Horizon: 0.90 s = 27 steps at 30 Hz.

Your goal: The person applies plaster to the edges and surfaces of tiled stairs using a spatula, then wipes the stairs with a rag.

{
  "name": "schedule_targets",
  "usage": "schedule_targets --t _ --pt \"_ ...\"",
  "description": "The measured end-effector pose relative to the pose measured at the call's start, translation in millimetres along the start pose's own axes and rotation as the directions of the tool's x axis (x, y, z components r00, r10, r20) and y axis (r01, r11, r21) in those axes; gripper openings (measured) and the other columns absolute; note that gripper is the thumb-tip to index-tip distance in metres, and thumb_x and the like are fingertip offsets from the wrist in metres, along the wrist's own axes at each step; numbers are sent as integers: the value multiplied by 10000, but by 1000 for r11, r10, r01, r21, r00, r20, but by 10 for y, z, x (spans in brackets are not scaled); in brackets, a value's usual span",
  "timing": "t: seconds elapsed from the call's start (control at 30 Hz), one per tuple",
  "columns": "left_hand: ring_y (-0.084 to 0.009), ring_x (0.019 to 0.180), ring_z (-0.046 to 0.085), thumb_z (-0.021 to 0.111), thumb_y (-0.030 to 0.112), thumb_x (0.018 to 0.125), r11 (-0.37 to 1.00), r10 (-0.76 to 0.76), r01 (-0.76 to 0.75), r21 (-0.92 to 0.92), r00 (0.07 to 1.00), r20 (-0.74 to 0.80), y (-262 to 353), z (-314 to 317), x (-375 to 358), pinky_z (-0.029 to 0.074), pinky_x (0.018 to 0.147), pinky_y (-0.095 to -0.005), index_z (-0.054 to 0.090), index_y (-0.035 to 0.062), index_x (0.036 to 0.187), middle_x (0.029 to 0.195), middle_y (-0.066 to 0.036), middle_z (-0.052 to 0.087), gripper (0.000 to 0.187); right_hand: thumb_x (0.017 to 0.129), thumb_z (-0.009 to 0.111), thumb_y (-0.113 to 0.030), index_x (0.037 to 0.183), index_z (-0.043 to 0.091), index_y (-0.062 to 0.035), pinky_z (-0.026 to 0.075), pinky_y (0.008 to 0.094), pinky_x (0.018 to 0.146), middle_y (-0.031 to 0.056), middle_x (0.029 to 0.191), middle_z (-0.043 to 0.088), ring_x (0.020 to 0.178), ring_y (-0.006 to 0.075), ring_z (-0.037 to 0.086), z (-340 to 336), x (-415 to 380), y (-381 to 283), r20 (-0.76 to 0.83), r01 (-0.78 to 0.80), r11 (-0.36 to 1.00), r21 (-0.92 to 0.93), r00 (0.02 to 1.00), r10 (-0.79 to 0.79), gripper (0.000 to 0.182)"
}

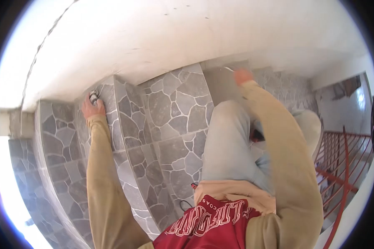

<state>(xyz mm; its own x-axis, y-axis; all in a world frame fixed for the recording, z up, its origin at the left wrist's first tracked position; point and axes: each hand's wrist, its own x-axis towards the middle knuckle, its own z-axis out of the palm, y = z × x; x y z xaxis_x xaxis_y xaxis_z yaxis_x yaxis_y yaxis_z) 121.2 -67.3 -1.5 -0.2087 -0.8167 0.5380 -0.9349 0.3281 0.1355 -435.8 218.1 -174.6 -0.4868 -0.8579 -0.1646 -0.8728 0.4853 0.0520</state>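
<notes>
My left hand (94, 108) rests on a stone-patterned step by the wall. Its fingers are curled round a small black-and-white object (94, 97), perhaps a crumpled rag, mostly covered by the hand. Off to the right, my right hand (242, 76) is a closed, blurred shape near the foot of the wall. A thin whitish sliver (228, 69) sticks out on its left side; what kind of thing it is cannot be made out. Below that hand lies a plain grey tile (222, 85).
Tiled steps (176, 103) with pale joints run down the left and middle. A white wall (187, 33) with a crack stands ahead. At the right is a red metal railing (345, 166). My bent knee (228, 114) is between the arms. A dark cable loop (186, 204) lies near my waist.
</notes>
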Motion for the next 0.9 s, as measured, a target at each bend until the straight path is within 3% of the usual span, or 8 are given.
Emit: schedule_targets --t 0.03,0.07,0.1,0.23,0.33,0.57,0.7,0.9 --pt "-390 1189 584 631 272 799 1000 0 0 5 1000 19 -6 -12 15 460 1029 -485 600 105 1362 1262 -197 648 588 955 503 -169 1087 692 -113 573 494 875 132 1115 704 1081 345 668 -4 -49 336 -75 -32 999 7 997 32 237" --pt "-395 1171 591 635 266 802 1000 -16 16 -20 1000 5 -18 -1 -17 463 1020 -488 608 104 1353 1243 -204 653 576 941 511 -160 1041 696 -96 574 502 849 131 1062 712 1050 357 677 65 -245 594 -539 124 984 -124 825 -172 220" --pt "-400 1152 598 640 261 805 999 -24 24 -30 1000 3 56 -68 -62 466 1012 -491 616 102 1345 1224 -212 657 563 929 516 -147 1062 680 -92 561 508 857 154 1072 707 1039 378 671 -346 -158 660 -75 38 982 -184 996 -53 218" --pt "-394 1087 623 648 223 811 924 218 -202 -326 976 13 328 -401 -251 491 949 -471 652 90 1287 1123 -207 673 494 906 554 -109 1035 640 -76 546 499 845 169 1048 678 1012 388 654 -1283 -505 246 -224 125 988 86 969 -103 159" --pt "-350 1234 565 615 228 877 737 640 -658 -155 605 474 745 -805 -976 403 1060 -549 647 116 1311 1297 -169 636 450 872 579 -78 968 628 -58 540 496 820 165 1022 662 994 372 648 -1707 -1067 -133 -382 267 931 248 910 -159 110" --pt "-316 1491 307 485 277 963 235 249 -971 52 111 962 1285 -727 -1075 138 1232 -569 565 145 1416 1576 -104 412 478 910 532 -76 1104 641 -65 519 521 813 171 1048 671 986 396 647 -1458 -998 -193 -320 344 870 353 918 -233 222" --pt "-301 1419 397 452 258 990 310 247 -933 184 266 932 1556 291 14 246 1172 -572 581 153 1395 1492 -117 493 438 911 559 -107 1078 660 -46 514 523 844 181 1078 677 1011 412 643 -1722 -920 -43 -226 272 895 353 953 -200 204" --pt "-295 1390 430 474 291 967 23 114 -999 48 51 992 1443 414 -923 307 1131 -572 557 78 1396 1455 -114 516 485 809 570 -114 861 711 28 539 510 832 285 942 699 937 447 685 -1936 -877 288 -319 218 862 458 945 -70 206"
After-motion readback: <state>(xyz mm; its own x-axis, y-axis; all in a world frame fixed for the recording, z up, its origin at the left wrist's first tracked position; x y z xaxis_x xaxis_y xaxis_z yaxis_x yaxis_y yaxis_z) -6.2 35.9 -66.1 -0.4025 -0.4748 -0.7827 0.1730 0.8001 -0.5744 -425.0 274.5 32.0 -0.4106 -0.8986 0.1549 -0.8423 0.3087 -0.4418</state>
